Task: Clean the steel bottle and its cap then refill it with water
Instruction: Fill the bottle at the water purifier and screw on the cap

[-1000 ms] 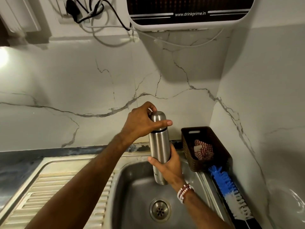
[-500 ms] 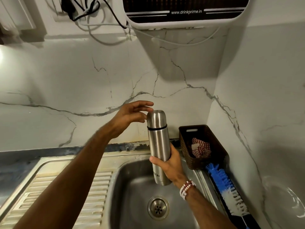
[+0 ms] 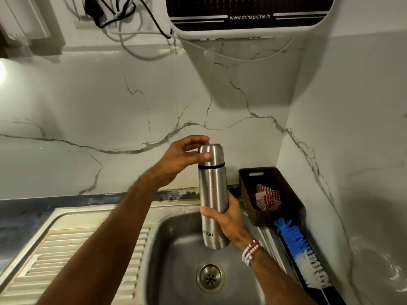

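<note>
A tall steel bottle stands upright in the air above the sink basin. My right hand is wrapped around its lower half. Its steel cap sits on top, above a black ring. My left hand holds the cap from the left, thumb on the front and fingers curled over the top edge.
A drainboard lies left of the basin, the drain below the bottle. A brown basket with a checked cloth and a blue-white bottle brush sit right. A water purifier hangs above.
My left hand let go of the cap, drew back with fingers apart, and has now closed on the cap again. The bottle has stayed upright in my right hand.
</note>
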